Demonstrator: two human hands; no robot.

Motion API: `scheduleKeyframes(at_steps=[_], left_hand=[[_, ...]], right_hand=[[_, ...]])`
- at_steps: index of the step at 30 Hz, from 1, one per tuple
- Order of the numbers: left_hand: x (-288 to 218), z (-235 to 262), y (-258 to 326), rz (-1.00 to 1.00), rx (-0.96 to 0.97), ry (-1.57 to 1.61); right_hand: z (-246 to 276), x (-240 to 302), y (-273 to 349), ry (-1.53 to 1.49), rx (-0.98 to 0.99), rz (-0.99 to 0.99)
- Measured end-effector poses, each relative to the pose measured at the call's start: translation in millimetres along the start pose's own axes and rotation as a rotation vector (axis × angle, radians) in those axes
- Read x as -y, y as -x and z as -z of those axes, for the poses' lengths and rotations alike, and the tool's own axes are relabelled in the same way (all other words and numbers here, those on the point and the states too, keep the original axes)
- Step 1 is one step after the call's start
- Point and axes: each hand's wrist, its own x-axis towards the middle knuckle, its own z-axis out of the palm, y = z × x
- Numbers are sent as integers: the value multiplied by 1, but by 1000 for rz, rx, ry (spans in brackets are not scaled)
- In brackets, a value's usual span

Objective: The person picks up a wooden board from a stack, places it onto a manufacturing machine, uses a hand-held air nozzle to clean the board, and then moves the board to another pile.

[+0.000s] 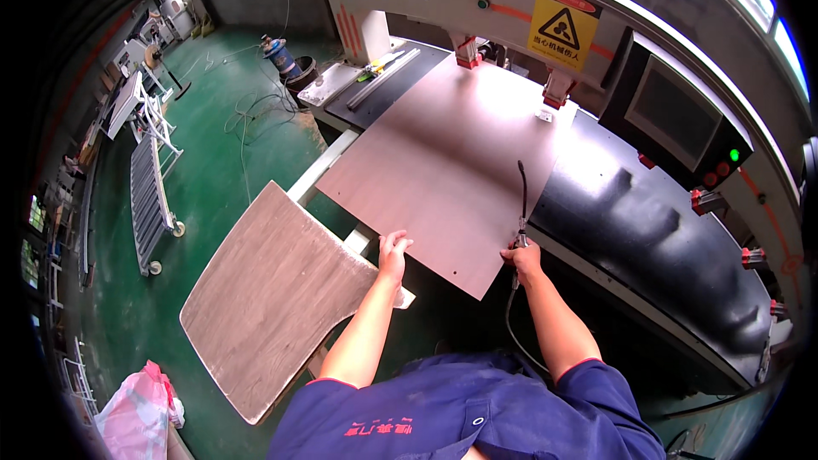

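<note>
A large grey-brown sheet panel (pixel 409 179) lies flat on the machine's bed, its near corner jutting out toward me. My left hand (pixel 394 257) is at the panel's near left edge, fingers loosely bent and apart; whether they press on it I cannot tell. Closed in my right hand (pixel 521 257) is an air blow gun (pixel 522 226), its thin black nozzle pointing away over the panel's right edge. A dark hose (pixel 509 315) runs down from the gun toward my body. Two small dark holes show near the panel's close corner.
A wood-grain board (pixel 273 298) with a curved cutout rests at my left. Beyond the panel spans the white machine gantry (pixel 434 0) with red-footed clamps (pixel 558 89) and a control screen (pixel 677 111). Black bed surface (pixel 639 230) extends right. A slatted rack (pixel 146 196) on casters stands far left.
</note>
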Motion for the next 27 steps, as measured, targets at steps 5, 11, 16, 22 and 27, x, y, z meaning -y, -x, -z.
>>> scheduleKeyframes(at_steps=[5,11,16,22,27], left_hand=[[2,-6,-3,19,20,76],[15,6,-8,42,53,188],[13,7,-8,21,95,161],[10,6,-3,36,91,218],[6,3,-1,39,94,218]], right_hand=[[30,-7,-18,353,-74,32],[12,60,37,894,-121,300],[-5,101,42,740,-94,167],[3,101,24,450,13,-143],[18,91,14,438,-123,-130]])
